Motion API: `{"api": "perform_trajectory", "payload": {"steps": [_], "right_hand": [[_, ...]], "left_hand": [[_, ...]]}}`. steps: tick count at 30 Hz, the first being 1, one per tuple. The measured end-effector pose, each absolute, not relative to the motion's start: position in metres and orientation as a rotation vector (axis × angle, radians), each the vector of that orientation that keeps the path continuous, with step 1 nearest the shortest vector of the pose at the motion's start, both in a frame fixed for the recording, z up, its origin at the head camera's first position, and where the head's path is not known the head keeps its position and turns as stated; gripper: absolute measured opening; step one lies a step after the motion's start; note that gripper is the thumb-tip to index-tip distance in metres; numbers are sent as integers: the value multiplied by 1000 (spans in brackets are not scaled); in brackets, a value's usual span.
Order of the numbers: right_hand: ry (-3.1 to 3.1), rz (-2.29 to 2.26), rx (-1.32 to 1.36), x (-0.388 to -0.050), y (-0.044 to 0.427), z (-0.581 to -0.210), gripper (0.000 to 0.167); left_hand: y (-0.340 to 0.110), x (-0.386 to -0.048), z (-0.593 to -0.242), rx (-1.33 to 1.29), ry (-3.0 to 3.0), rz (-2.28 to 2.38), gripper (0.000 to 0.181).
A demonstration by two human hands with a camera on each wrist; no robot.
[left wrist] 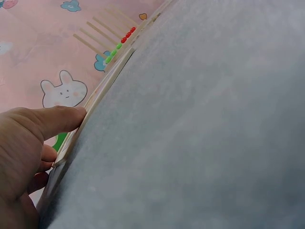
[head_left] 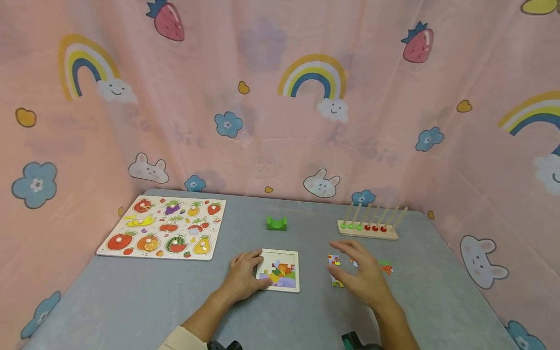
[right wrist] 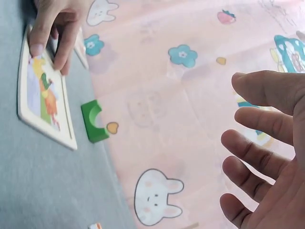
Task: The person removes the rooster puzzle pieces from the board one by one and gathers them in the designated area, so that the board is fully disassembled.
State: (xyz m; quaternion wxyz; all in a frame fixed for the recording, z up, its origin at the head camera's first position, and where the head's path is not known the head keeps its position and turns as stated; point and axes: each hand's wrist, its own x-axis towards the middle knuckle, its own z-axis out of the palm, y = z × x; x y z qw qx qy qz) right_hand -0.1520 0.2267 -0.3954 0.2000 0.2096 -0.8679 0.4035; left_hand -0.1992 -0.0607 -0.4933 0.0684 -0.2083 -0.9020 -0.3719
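Filling the puzzle frame (head_left: pixel 284 290), I'd guess: left hand (head_left: pixel 245 275) grips it; right hand (head_left: pixel 366 276), fingers spread, needs the piece (head_left: pixel 334 260) at its three o'clock.

A fruit board (head_left: pixel 180 231) is lying flat at the left of the grey desk (head_left: pixel 247 221), showing rows of colourful pictured fruit. Near the back edge, a green block (head_left: pixel 276 225) is sitting with its curved notch facing up. Farther right, a wooden rack (head_left: pixel 367 234) is holding 3 green beads (head_left: pixel 351 226) and 3 red beads (head_left: pixel 375 228). Behind, a pink curtain (head_left: pixel 262 160) is hanging, displaying rainbow, bunny and flower prints.
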Motion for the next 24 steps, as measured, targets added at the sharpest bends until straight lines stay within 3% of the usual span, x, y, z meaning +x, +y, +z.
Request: {"api": "perform_trajectory", "payload": {"steps": [24], "right_hand": [[-2364,1266,742,-176,172,-407,44]], "left_hand": [[-60,-199,-492,-625,-2717,-1115,59]]}}
